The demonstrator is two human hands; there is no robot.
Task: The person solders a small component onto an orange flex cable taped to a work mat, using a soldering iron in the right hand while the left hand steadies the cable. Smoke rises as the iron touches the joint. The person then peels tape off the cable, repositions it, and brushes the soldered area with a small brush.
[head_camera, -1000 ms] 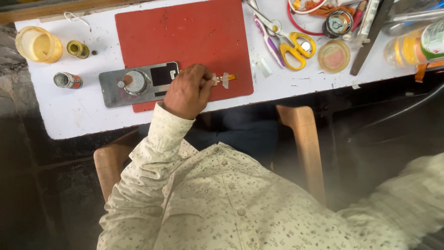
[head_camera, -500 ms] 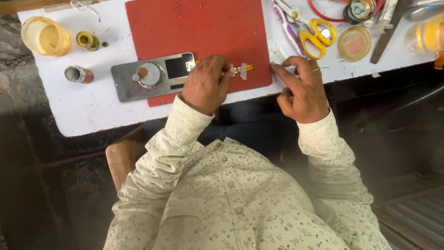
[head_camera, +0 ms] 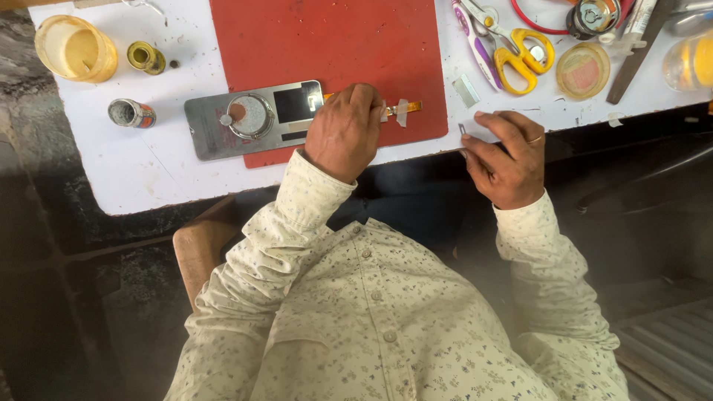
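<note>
pinning an orange ribbon cable [head_camera: 407,108] by the metal plate [head_camera: 256,119], left hand [head_camera: 343,134] clenched on it; right hand [head_camera: 505,160] rests released, perhaps touching a small clip [head_camera: 462,129]; next calls for steadying.

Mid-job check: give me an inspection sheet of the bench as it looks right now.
Surface: white table with a red mat on it.
Job's things: silver metal plate half on the mat; orange strip beside it.
Clutter: yellow cup, small tin, yellow scissors, round lid.
Grippers: left hand rests on the plate's right end, over the strip; right hand presses a small white piece at the table edge.
Cables: red cable at the top edge.
Surroundings: wooden chair, dark floor.
</note>
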